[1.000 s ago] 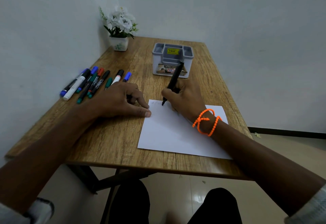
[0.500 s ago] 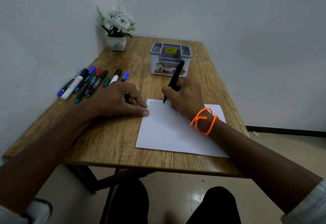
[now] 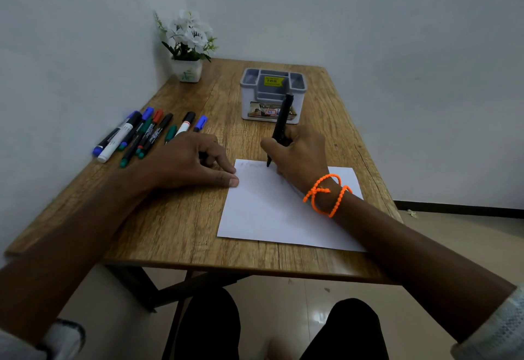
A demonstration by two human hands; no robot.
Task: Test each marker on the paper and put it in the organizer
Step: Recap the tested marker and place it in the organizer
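Observation:
My right hand (image 3: pixel 297 155) grips a black marker (image 3: pixel 282 121) with its tip down on the top edge of the white paper (image 3: pixel 269 212). Faint grey marks lie left of the tip. My left hand (image 3: pixel 187 161) rests on the table with its thumb at the paper's left edge. Its fingers curl around a small dark piece that looks like the marker's cap (image 3: pixel 202 155). Several capped markers (image 3: pixel 141 132) in blue, red, green and black lie in a row at the left. The grey organizer (image 3: pixel 255 95) stands behind the paper, with nothing visible in its compartments.
A small white pot of white flowers (image 3: pixel 187 70) sits in the table's back left corner, against the walls. The wooden table (image 3: pixel 170 232) has its front edge near my knees. An orange bead cord (image 3: pixel 326 192) wraps my right wrist.
The marker tip has slid a little to the right along the top of the paper. My left hand has stayed in place.

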